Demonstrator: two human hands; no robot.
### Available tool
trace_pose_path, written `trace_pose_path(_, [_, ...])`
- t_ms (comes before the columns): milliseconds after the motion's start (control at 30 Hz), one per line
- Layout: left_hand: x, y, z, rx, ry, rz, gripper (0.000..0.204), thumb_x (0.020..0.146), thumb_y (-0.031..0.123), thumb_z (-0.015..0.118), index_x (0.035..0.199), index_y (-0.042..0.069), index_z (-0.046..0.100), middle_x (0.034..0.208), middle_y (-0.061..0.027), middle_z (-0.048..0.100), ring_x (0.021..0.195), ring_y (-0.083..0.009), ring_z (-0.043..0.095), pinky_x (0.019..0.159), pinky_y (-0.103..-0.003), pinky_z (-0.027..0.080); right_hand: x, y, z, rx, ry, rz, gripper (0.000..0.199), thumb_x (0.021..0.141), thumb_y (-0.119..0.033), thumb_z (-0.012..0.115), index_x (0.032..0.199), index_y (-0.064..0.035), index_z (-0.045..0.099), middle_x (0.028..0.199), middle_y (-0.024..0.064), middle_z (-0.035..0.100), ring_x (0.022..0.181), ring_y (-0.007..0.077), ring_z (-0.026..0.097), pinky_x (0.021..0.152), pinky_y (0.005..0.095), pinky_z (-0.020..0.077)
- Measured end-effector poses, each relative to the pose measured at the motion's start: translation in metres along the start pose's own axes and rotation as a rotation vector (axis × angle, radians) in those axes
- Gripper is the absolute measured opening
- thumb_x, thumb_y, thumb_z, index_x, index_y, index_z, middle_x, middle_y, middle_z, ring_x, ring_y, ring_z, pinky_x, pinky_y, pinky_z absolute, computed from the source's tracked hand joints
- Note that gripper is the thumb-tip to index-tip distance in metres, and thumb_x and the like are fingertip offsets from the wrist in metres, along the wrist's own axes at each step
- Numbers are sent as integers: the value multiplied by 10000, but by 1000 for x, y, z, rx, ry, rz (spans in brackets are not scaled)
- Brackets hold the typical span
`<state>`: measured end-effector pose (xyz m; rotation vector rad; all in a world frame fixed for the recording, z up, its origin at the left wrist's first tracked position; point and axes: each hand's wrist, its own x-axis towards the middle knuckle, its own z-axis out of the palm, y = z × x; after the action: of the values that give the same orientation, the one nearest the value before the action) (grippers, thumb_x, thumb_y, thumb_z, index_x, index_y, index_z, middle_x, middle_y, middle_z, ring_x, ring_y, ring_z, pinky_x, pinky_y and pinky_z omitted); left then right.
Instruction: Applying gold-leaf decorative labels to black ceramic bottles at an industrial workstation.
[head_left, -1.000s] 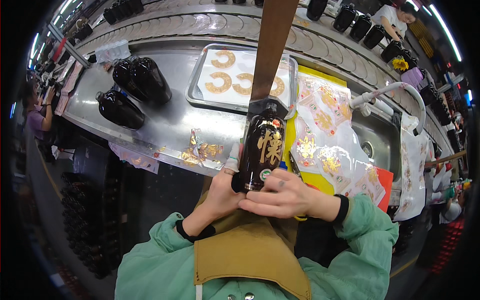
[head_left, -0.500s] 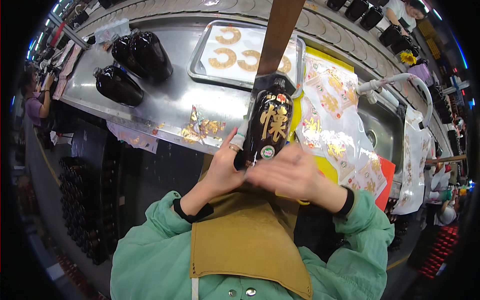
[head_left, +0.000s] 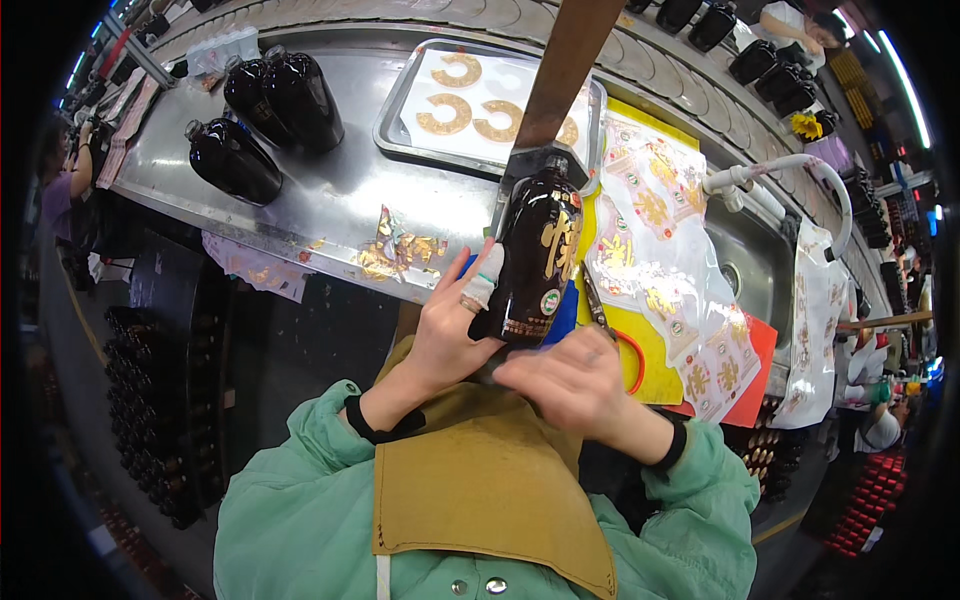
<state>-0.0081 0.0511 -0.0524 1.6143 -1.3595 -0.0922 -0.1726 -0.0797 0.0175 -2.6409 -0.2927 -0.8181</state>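
**A dark bottle braced at the worktop's edge**

The person in the green jacket and tan apron has a glossy dark-brown bottle with gold lettering (head_left: 537,258) tipped away from the body, its neck pushed up under a brown slanted wooden post (head_left: 568,65) with a metal bracket at its foot. That looks like the reason for the angle: the post steadies the top while both hands work at the base.

The left hand (head_left: 452,325) wraps the lower left side of the bottle, fingers closed on the glass, one fingertip bound in white tape (a guard against rubbing, I would guess). The right hand (head_left: 565,378) lies flat under the base, fingers pressed together against the bottom rather than curled round it; it appears to be smoothing or supporting, though the contact itself is blurred.

The steel worktop (head_left: 330,200) seems laid out for reach. Just right of the bottle lie clear sheets of gold-and-white labels (head_left: 655,235) on a yellow mat (head_left: 655,370), with an orange ring (head_left: 632,360) beside the right hand. Behind the bottle sits a metal tray holding gold curved stickers (head_left: 465,95), and torn gold foil scraps (head_left: 395,248) litter the near edge. Three more dark bottles (head_left: 265,115) lie on their sides far left, well apart.
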Motion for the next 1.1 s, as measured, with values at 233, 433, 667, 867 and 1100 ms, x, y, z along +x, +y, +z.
trace_pose_path(233, [-8,-1,-2,-59,-32,-75,645,706,35,825,1304,-51,601,1149,-248,698,1145,-471,640,1226,-583,323,11,26,0,-175,187,184,288,761,-60,680,1028,-113,771,1029,26,764,894,221,682,770,346,509])
trace_pose_path(433, [-2,10,4,-77,60,-116,999,661,213,960,1499,-5,462,1499,-251,498,1387,-452,478,1145,-500,407,53,39,-5,-131,69,126,148,808,-115,705,955,-110,711,850,28,650,755,232,564,755,375,478])
trace_pose_path(667, [3,1,-4,90,-50,-91,986,722,114,914,1553,-40,406,1379,-235,589,1288,-361,605,1096,-421,468,62,54,-10,-217,253,4,185,822,-152,692,1002,-145,737,939,-25,714,754,179,574,701,352,473])
trace_pose_path(867, [3,-2,1,-9,-64,-62,929,763,49,859,1556,-62,387,1370,-249,601,1218,-358,656,1013,-393,534,-7,37,26,316,306,705,257,906,-97,737,1150,-50,673,949,115,709,807,302,681,728,390,529])
trace_pose_path(1100, [23,16,-20,67,-143,-87,1008,678,266,946,1512,-33,466,1472,-260,519,1276,-434,584,1077,-472,476,25,90,8,1,497,882,196,974,-85,656,1165,-44,673,1018,179,719,885,367,694,821,401,541])
